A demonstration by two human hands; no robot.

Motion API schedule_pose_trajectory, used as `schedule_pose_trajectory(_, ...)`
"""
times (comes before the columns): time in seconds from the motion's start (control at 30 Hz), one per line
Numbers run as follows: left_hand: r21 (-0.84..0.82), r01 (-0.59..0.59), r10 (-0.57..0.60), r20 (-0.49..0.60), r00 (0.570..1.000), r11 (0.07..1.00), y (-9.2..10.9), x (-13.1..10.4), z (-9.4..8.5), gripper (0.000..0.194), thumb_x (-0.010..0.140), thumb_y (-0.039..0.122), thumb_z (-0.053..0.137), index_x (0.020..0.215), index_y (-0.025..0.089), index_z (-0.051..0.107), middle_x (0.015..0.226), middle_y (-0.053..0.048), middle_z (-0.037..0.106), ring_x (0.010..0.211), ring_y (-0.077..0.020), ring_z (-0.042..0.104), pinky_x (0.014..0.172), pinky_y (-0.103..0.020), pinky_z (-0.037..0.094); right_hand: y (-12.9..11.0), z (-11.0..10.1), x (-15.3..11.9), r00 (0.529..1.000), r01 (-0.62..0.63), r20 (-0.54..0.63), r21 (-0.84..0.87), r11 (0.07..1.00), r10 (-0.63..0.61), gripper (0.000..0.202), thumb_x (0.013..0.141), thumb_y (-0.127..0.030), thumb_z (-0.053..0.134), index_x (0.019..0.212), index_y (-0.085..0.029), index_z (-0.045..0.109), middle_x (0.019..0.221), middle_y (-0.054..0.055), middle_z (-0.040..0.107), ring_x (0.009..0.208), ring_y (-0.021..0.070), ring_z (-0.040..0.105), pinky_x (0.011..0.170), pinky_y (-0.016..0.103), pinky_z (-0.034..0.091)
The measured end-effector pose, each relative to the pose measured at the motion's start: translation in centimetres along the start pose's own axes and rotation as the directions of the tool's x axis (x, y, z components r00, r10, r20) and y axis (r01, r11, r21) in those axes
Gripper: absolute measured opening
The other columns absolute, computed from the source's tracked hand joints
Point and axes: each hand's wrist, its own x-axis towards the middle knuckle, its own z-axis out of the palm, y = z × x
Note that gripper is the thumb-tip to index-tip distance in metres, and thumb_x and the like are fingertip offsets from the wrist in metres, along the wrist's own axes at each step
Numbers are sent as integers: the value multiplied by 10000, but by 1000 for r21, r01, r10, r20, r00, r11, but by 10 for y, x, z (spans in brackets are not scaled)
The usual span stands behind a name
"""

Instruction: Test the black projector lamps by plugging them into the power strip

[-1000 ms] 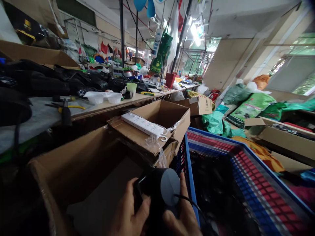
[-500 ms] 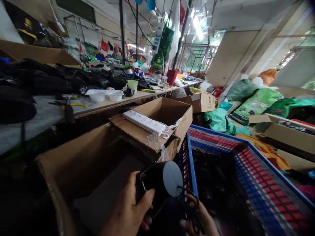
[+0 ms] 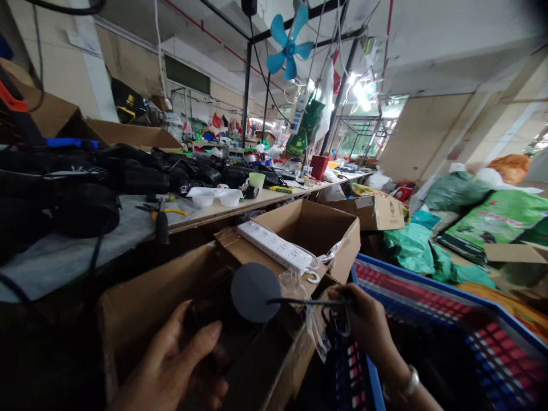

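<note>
A black device (image 3: 256, 292) with a flat, round grey end is in my left hand (image 3: 175, 359), its thumb on the near side and fingers wrapped around it. Its dark body blends into the shadow, so the full shape is unclear. From the grey end a black cable (image 3: 295, 301) runs across to my right hand (image 3: 363, 322), which is closed on it. Loops of the cable dangle below those fingers. Under the device stands an open cardboard box (image 3: 112, 331).
A white power strip (image 3: 276, 246) rests on a flap by another cardboard box (image 3: 346, 228). At right stands a blue-rimmed crate (image 3: 428, 278) of dark items. The workbench (image 3: 205, 218) carries black goods, a hammer (image 3: 161, 225) and white trays (image 3: 214, 197). A blue fan (image 3: 290, 48) hangs above.
My hands have moved apart, the left one going left with the device. The cable now stretches between them, and the view has tilted up and turned left.
</note>
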Motion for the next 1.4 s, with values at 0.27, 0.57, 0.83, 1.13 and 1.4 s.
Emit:
schedule_pose_trajectory(0.27, -141, -37, 36, -9, 999, 989, 18, 33, -18, 504, 628, 384, 711, 994, 199, 417, 588, -14, 645, 477, -196, 610, 413, -251, 482, -38, 35, 127, 981, 194, 19, -159, 968, -194, 105, 641, -186, 514, 636, -168, 617, 714, 95, 648, 651, 217, 598, 568, 296, 435)
schedule_pose_trajectory(0.57, -202, 28, -28, 4, 1000, 979, -6, 59, -25, 563, 611, 402, 710, 1027, 209, 382, 568, -14, 649, 454, -209, 609, 393, -265, 477, -22, 71, 144, 988, 148, 51, -130, 980, -143, 40, 633, -199, 509, 610, -189, 541, 507, 12, 591, 478, 159, 557, 434, 226, 384)
schedule_pose_trajectory(0.83, -199, 62, -62, 5, 998, 978, -20, 60, -18, 368, 745, 318, 627, 997, 232, 373, 590, 37, 619, 473, -172, 608, 427, -248, 479, -27, 71, 146, 986, 146, 90, -96, 985, -137, 193, 719, -331, 515, 576, -201, 500, 484, 26, 591, 471, 157, 557, 444, 236, 410)
schedule_pose_trajectory(1.13, -213, 50, -43, 35, 998, 976, -31, 73, -20, 383, 743, 331, 631, 1003, 218, 374, 591, 33, 621, 472, -167, 599, 430, -252, 475, -24, 70, 141, 970, 202, 169, -167, 965, -174, 42, 581, -163, 513, 567, -196, 493, 541, 9, 592, 527, 153, 554, 493, 227, 389)
schedule_pose_trajectory(1.4, -182, 13, 8, 115, 993, 983, -13, 85, -20, 234, 704, 263, 574, 858, 192, 414, 533, 13, 625, 427, -166, 595, 409, -240, 474, -13, 87, 117, 990, 140, 54, -171, 975, -132, 59, 614, -201, 508, 665, -188, 535, 609, 31, 592, 588, 176, 550, 557, 258, 378)
